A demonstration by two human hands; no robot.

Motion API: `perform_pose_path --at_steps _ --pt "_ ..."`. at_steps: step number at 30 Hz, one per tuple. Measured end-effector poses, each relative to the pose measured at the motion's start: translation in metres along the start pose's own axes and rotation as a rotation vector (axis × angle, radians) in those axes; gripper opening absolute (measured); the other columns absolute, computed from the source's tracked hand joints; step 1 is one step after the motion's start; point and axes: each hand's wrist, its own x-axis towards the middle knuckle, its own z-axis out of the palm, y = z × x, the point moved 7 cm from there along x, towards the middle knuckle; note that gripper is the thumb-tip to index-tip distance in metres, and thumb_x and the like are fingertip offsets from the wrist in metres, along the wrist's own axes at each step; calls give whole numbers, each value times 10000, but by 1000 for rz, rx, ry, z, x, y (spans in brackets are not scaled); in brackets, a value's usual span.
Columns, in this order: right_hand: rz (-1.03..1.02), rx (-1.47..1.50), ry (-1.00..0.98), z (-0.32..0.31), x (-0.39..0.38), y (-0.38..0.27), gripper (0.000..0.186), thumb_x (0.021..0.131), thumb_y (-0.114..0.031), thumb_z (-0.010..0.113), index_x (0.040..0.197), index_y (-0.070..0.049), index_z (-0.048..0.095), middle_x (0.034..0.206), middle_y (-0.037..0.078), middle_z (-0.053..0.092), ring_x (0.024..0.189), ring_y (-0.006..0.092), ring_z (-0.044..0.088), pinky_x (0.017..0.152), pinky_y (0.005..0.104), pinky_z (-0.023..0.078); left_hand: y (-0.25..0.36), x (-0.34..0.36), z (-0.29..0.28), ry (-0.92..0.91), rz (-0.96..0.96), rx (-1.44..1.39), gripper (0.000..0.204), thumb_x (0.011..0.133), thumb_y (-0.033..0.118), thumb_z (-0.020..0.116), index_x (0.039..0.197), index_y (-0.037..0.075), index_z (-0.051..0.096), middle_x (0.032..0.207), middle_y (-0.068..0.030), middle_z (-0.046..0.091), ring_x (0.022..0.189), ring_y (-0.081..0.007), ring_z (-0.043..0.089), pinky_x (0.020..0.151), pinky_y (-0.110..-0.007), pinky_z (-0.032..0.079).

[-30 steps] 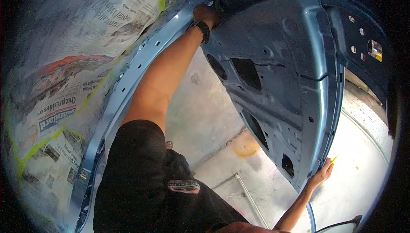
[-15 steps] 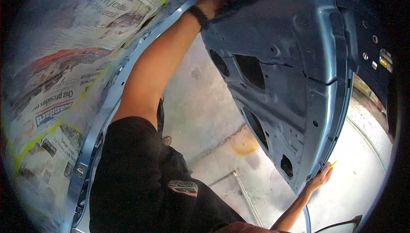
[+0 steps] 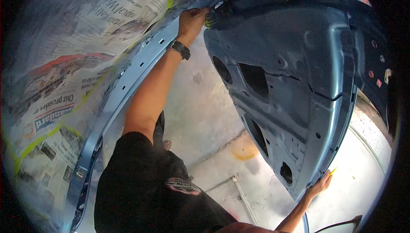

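Up at the hinge end of a grey-blue car door, my left hand point(image 3: 192, 21), with a black watch at the wrist, has curled fingers beside a bit of yellow-green material point(image 3: 208, 23); what they grip is unclear. The door point(image 3: 294, 96) hangs open, its inner panel showing holes and ribs. Low on the right, my right hand point(image 3: 321, 185) grips the door's outer lower edge, a small yellow piece point(image 3: 332, 172) sticking out by its fingertips. My left forearm crosses the light blue body frame point(image 3: 132, 77).
Newspaper point(image 3: 68, 83) edged with yellow-green tape covers the car body along the left. Below lies a pale, stained concrete floor point(image 3: 200, 100) with a long light bar point(image 3: 243, 196) on it. My dark-clothed body fills the lower middle.
My left hand and wrist have shifted left and slightly down since half a second ago. The door appears further right in view; my right hand stays on its edge, slightly lower in the picture.
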Motion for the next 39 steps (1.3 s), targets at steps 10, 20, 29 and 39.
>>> perform_pose_path --at_steps 10,20,29,39 --pt "-15 10 70 1 -3 -1 373 976 -324 479 983 37 569 862 74 527 802 165 474 766 314 404 25 8 44 -68 557 540 314 827 207 626 1129 122 632 994 -185 674 873 -341 664 794 -406 516" --pt "-11 -33 57 3 -8 -8 411 970 -323 474 1087 56 579 954 102 570 879 192 508 836 324 405 47 7 62 -265 974 1062 311 874 151 513 1173 172 596 1046 -143 627 919 -348 632 751 -427 532" --pt "-42 -75 56 -2 -6 -6 441 970 -320 459 1128 74 576 995 138 577 920 220 515 877 337 394 57 6 80 -405 1185 1256 296 844 91 503 1116 147 607 1160 -105 579 935 -311 637 780 -403 546" --pt "-67 -199 100 -5 -5 -8 453 969 -309 473 1167 93 544 1088 164 571 991 241 517 918 344 390 46 12 76 -190 1034 981 273 857 110 510 1111 158 597 1005 -97 633 818 -343 652 706 -429 547"
